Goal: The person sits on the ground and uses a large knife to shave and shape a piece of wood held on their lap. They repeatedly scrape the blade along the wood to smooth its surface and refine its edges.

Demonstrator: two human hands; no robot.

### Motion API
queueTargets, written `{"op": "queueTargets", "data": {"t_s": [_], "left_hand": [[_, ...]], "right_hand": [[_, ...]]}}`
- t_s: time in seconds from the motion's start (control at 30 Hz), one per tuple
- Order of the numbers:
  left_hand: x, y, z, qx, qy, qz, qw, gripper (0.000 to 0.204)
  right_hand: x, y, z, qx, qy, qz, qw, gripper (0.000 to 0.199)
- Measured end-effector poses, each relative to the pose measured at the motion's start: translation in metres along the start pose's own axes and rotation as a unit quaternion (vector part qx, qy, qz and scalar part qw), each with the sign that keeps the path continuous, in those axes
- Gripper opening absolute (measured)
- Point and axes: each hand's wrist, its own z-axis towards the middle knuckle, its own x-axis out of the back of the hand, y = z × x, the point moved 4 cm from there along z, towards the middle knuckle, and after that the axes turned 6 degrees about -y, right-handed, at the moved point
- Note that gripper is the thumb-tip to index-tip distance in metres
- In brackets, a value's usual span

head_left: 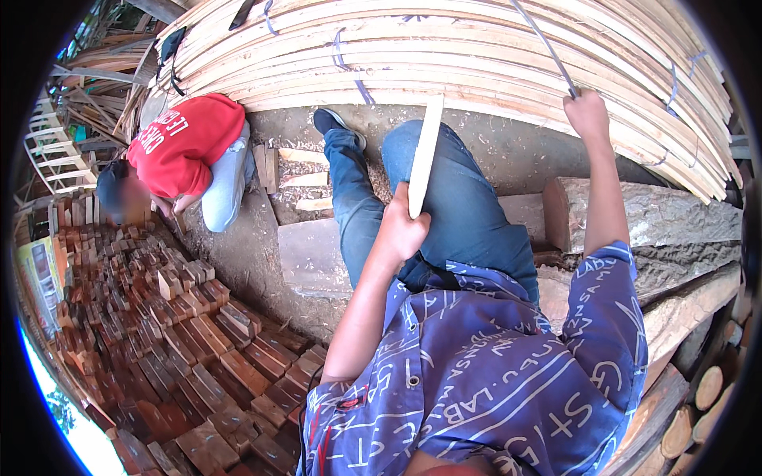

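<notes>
Left hand (401, 230) — closed on one pale slat (424, 155), upright over the knees. Right hand (587, 115) — gripping a strap (544, 44) on the slat stack (444, 55). One slat drawn; the stack remains, mostly bundled.

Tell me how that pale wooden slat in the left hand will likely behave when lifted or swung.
The wooden slat looks thin and narrow, so probably light. It stands straight above the left hand, gripped at its lower end only, so likely fairly stiff. Its flat faces suggest it won't roll if set down.
</notes>
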Motion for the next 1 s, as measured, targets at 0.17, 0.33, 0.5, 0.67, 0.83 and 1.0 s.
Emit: {"op": "queueTargets", "data": {"t_s": [0.17, 0.33, 0.5, 0.67, 0.83, 1.0], "left_hand": [[-0.007, 0.018, 0.008, -0.008, 0.010, 0.067, 0.998, 0.029], [-0.014, 0.021, 0.008, -0.028, 0.037, 0.107, 0.993, 0.028], [-0.011, 0.021, 0.007, -0.039, 0.062, 0.147, 0.986, 0.029], [-0.014, 0.028, 0.012, -0.016, 0.072, 0.166, 0.983, 0.030], [-0.014, 0.035, 0.015, -0.014, 0.065, 0.197, 0.978, 0.030], [-0.010, 0.029, 0.016, -0.075, 0.069, 0.188, 0.977, 0.028]], "right_hand": [[-0.010, 0.040, -0.077, 0.000, -0.015, 0.068, 0.998, 0.027], [-0.016, -0.050, -0.129, 0.112, -0.098, 0.069, 0.986, 0.020], [-0.042, -0.120, -0.118, 0.290, -0.096, -0.046, 0.951, 0.019], [-0.057, -0.090, -0.061, 0.213, -0.100, -0.060, 0.970, 0.018], [-0.053, -0.084, -0.060, 0.216, -0.064, -0.059, 0.972, 0.017], [-0.046, -0.094, -0.089, 0.256, -0.100, -0.032, 0.961, 0.016]]}}
